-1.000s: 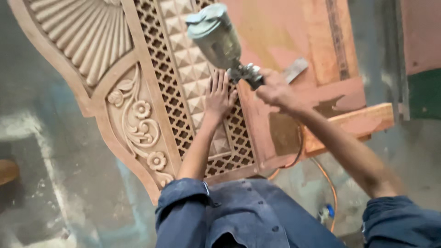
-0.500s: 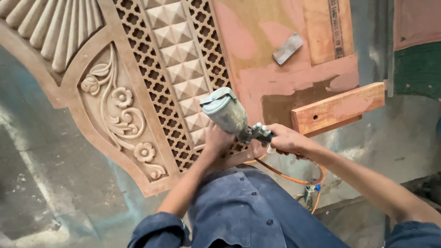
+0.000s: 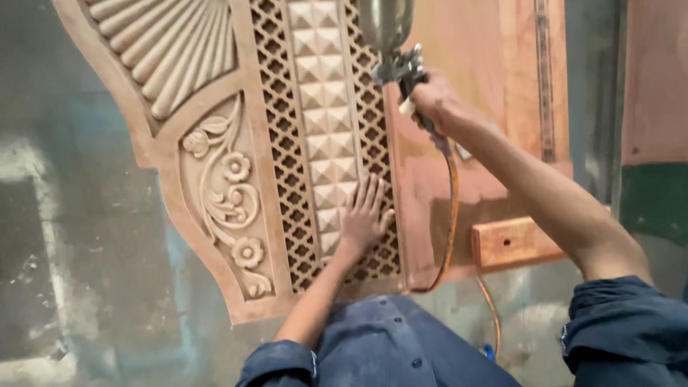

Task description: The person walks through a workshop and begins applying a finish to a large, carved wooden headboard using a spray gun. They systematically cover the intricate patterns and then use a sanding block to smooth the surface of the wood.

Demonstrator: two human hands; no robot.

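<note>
The right hand [image 3: 430, 100] is closed tight around the grip of a spray gun [image 3: 401, 64], with the gun's metal cup [image 3: 387, 21] rising toward 12 o'clock and cut off by the top edge of the view. An orange hose [image 3: 451, 215] drops from the gun's base toward 6 o'clock, curving past the panel's lower corner and down beside the shirt [image 3: 387, 344].

The left hand [image 3: 365, 215] holds nothing: it lies flat, fingers spread and pointing to 12 o'clock, pressed on the lattice [image 3: 373, 143] of a carved wood panel [image 3: 244, 179]. The panel lies on the floor [image 3: 72, 215], its long axis running 12 to 6 o'clock. From the left hand the gun sits at about 1 o'clock, well apart, over the lattice's right strip where it meets the plain board [image 3: 473, 86]. The right hand is thus nearer the panel's upper part, the left nearer its lower end.

At 9 o'clock of the left hand runs a strip of small pyramids [image 3: 322, 129], then a scroll carving [image 3: 229, 193] with flowers; a fan carving [image 3: 165, 50] lies at 11 o'clock. A wood block [image 3: 512, 244] lies at 3 o'clock, under the right forearm.

The only container is the cup; what it holds cannot be seen.
</note>
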